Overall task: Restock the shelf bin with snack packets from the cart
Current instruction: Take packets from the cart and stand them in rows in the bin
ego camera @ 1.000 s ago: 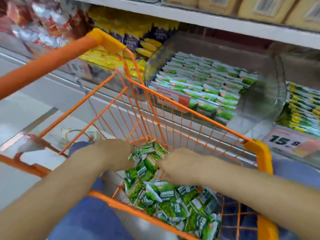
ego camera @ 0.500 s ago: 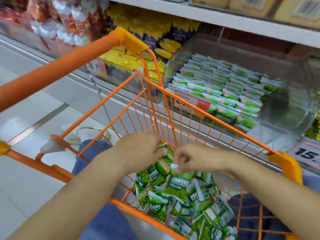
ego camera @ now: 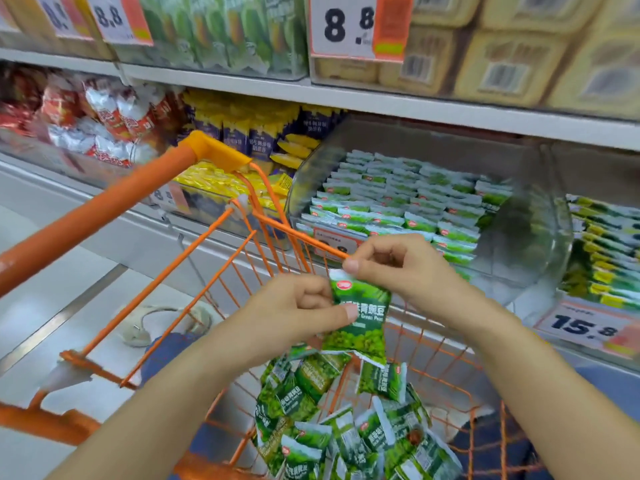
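Both hands, left hand (ego camera: 304,306) and right hand (ego camera: 398,268), pinch 1 green snack packet (ego camera: 360,323) above the cart (ego camera: 214,237), so we're mid-carry i think, next it needs lifting into the clear shelf bin (ego camera: 533,237) ahead.

One camera on the person's head looks forward and down, very close over the orange cart (ego camera: 221,237), with the shelf bin (ego camera: 519,216) near in front and higher shelves filling the top of the view.
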{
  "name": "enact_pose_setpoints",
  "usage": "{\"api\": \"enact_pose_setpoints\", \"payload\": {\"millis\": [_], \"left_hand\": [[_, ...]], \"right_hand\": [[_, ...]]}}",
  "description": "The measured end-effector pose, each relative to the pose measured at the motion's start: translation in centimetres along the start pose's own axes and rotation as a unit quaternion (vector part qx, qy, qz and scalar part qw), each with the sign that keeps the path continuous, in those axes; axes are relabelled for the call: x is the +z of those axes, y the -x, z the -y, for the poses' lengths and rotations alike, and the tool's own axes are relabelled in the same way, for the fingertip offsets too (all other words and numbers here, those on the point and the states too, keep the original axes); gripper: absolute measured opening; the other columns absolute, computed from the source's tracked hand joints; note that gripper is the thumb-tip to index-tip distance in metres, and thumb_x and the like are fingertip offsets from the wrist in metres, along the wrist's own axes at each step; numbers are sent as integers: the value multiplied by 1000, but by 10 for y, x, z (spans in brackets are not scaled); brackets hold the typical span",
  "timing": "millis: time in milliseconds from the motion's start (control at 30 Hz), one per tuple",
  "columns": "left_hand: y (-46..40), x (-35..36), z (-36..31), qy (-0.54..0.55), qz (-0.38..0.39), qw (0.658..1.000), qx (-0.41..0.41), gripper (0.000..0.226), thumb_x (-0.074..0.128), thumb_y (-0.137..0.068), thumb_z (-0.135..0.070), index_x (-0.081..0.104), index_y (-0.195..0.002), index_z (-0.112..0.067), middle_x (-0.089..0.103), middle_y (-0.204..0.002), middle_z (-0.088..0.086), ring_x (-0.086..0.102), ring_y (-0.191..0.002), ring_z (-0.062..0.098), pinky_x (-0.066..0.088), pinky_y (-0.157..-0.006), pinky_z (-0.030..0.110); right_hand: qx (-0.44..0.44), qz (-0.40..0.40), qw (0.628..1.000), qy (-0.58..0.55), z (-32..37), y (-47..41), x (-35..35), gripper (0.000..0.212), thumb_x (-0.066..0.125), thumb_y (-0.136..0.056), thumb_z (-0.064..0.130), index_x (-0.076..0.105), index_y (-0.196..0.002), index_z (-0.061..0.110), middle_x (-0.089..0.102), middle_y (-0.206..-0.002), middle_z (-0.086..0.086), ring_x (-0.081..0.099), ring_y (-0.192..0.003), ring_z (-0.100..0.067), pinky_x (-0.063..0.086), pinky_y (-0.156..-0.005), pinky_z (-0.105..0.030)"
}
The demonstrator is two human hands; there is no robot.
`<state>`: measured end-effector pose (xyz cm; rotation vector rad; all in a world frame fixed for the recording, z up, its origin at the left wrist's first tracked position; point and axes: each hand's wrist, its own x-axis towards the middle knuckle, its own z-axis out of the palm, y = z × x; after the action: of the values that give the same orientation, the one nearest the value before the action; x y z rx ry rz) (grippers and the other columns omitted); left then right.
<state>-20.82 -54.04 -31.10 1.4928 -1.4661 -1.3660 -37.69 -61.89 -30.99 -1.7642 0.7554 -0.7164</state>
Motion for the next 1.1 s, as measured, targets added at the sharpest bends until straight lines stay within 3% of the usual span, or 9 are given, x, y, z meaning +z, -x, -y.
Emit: {"api": "enact_pose_setpoints", "payload": {"millis": [133, 233, 300, 367, 433, 567, 733, 967, 1100], "left_hand": [[-14, 13, -20, 31, -34, 999, -1, 57, 68, -78, -31, 52, -109, 13, 46, -73, 13, 50, -69, 16, 48, -58, 20], [-33, 27, -38, 49, -78, 995, -24, 30, 67, -85, -16, 57, -113, -14, 63, -75, -4, 61, -68, 8, 55, -68, 28], [-51, 37, -50, 59, -98, 992, -45, 50, 68, -86, -17, 45, -129, -27, 60, -101, -2, 61, -86, 12, 57, -74, 33], [-69, 49, -62, 58, -99, 992, -47, 35, 69, -84, -15, 51, -112, -26, 64, -90, -5, 64, -83, 15, 57, -79, 39], [-89, 60, -73, 39, -91, 994, -43, 25, 75, -76, -17, 58, -93, -21, 67, -69, -2, 62, -61, 11, 55, -70, 36], [-129, 82, -92, 0, -104, 994, -16, 18, 73, -81, -17, 59, -92, -16, 66, -91, 6, 63, -70, 11, 52, -56, 25], [-186, 111, -107, -4, -139, 990, 20, 49, 67, -85, -6, 49, -131, -11, 53, -109, 3, 62, -78, 16, 59, -77, 36], [-275, 126, -112, 88, -166, 982, -35, 61, 63, -88, 3, 38, -141, -11, 50, -133, 12, 59, -107, 26, 54, -80, 28], [-302, 141, -99, -65, -166, 983, 36, 54, 67, -85, -5, 49, -135, -15, 57, -128, 7, 61, -106, 28, 54, -87, 39]], "right_hand": [[-12, -108, 994, 18, 10, 18, -42, 32, 53, -83, 40, 68, -77, 12, 66, -68, 2, 60, -58, -13, 49, -53, -23], [-37, -226, 969, 95, 5, 38, -90, 19, 57, -93, 25, 67, -79, 17, 69, -71, 3, 63, -63, -9, 51, -62, -20], [-24, -297, 945, 137, -6, 50, -125, 18, 59, -94, 29, 67, -79, 26, 70, -73, 2, 64, -68, -12, 53, -66, -27], [31, -345, 914, 213, -22, 59, -156, 19, 58, -93, 37, 67, -79, 26, 70, -76, 0, 64, -75, -19, 49, -68, -36], [108, -350, 881, 301, -33, 62, -181, 19, 56, -94, 36, 68, -90, 22, 70, -92, -5, 59, -80, -20, 40, -69, -31], [201, -307, 871, 326, -39, 49, -197, 35, 49, -96, 41, 57, -123, 21, 56, -98, -7, 49, -83, -22, 35, -67, -29], [209, -304, 903, 221, -63, 37, -190, 41, 36, -99, 49, 46, -124, 19, 54, -72, 0, 51, -78, -26, 33, -55, -29], [198, -282, 914, 213, -64, 40, -202, 40, 38, -95, 54, 49, -122, 26, 55, -86, -2, 49, -81, -24, 35, -62, -31], [204, -279, 909, 233, -68, 39, -201, 38, 35, -94, 57, 48, -103, 23, 46, -63, 1, 47, -65, -21, 28, -50, -29]]}}
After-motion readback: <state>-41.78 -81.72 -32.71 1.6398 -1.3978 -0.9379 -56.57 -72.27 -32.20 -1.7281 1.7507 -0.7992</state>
